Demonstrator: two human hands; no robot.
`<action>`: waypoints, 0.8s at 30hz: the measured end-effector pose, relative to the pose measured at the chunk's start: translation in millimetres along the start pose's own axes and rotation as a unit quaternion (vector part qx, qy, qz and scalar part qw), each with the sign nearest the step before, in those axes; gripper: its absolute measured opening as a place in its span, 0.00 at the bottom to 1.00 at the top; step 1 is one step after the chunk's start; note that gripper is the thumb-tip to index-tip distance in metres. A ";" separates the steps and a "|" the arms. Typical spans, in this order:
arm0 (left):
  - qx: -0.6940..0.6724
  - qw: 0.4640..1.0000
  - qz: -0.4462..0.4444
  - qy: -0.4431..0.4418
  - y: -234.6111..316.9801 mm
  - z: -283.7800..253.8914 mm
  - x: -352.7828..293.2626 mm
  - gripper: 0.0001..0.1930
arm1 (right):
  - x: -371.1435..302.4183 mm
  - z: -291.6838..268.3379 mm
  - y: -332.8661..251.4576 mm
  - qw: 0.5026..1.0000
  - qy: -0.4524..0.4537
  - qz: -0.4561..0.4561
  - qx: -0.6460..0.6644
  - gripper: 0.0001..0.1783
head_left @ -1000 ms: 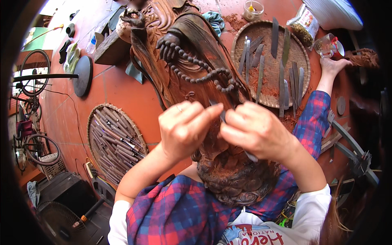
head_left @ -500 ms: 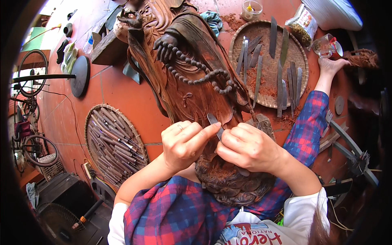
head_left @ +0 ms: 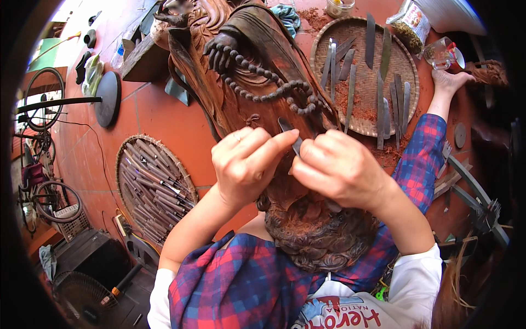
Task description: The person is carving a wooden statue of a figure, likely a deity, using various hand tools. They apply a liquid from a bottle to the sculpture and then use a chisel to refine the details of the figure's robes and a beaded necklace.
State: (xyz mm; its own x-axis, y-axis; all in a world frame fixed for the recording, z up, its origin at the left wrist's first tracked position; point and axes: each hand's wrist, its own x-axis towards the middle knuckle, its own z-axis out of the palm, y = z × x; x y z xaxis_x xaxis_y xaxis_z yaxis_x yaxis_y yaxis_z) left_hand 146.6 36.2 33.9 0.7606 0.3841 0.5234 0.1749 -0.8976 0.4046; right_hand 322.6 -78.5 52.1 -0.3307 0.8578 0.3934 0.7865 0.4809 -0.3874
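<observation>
A large carved wooden statue (head_left: 263,38) lies lengthwise before me, its draped robe and dark bead string (head_left: 255,74) farther off. Its rough, curled carved end (head_left: 323,236) rests between my legs. Over the lower robe I hold a flat metal scraper blade (head_left: 284,125), tilted, between both hands. My left hand (head_left: 241,162) is closed, its thumb pressed against the blade. The curled fingers of my right hand (head_left: 342,170) grip the blade from the other side and cover much of it. The blade's contact with the wood is hidden.
At the far right, a round woven tray (head_left: 408,66) carries several flat blades and reddish shavings. Another basket (head_left: 193,192) at the left is full of handled tools. A glass mug (head_left: 438,54) stands by my foot (head_left: 449,81). A black fan (head_left: 82,301) is near left.
Both hands have moved forward along the statue, away from my body, with the blade between them. Their grip looks the same. The view has shifted slightly.
</observation>
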 end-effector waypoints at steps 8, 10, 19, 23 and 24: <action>0.012 1.000 0.011 -0.010 2.5 -4.9 4.1 0.15 | 3.4 -10.5 2.1 1.000 -0.015 -0.004 0.007 0.09; -0.003 1.000 0.001 0.008 -1.2 0.7 0.0 0.15 | 2.1 -2.9 3.4 1.000 -0.005 -0.013 -0.019 0.08; 0.011 1.000 -0.006 0.005 -0.7 1.3 7.0 0.15 | 5.1 -4.8 12.3 1.000 0.009 -0.014 0.012 0.08; -0.017 0.999 -0.011 -0.025 16.2 -4.1 -13.4 0.15 | -12.9 -4.9 -3.8 0.999 -0.019 -0.020 0.037 0.08; -0.023 0.999 -0.004 -0.030 15.6 -6.0 -10.7 0.15 | -9.5 -11.6 -2.4 0.998 -0.037 -0.016 0.056 0.08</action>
State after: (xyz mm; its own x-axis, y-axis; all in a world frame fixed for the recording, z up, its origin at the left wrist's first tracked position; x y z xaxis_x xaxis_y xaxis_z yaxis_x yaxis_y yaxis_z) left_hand 137.4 19.4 39.1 0.7961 0.3755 0.4745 0.1525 -0.8834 0.4431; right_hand 329.9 -89.9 58.9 -0.3958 0.8506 0.3461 0.7133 0.5222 -0.4675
